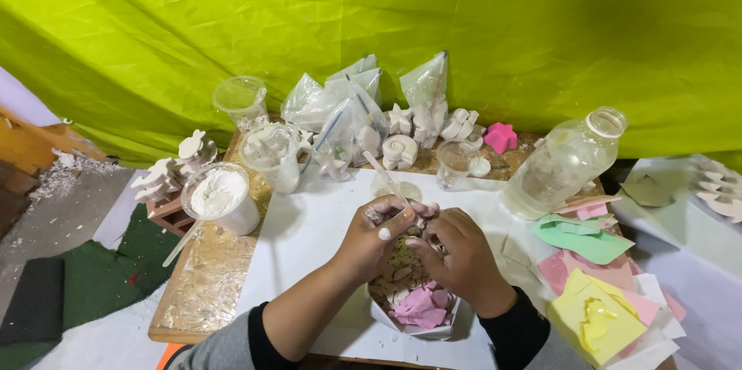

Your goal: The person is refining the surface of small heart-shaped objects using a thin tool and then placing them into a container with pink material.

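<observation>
My left hand [379,235] and my right hand [457,258] meet over a small white bowl [386,316] filled with pale and pink broken pieces [417,302]. The left hand grips a thin white stick [384,173] that slants up and to the left. The right hand's fingers curl against the left hand; what they pinch is hidden. Both hands are dusted with white powder.
A cup of white powder [222,196] and a clear cup [272,155] stand at the left. Plaster shell figures [399,151], plastic bags [348,111] and a pink star mould [501,136] line the back. A tilted clear bottle [563,163] and coloured foam moulds [591,296] lie right.
</observation>
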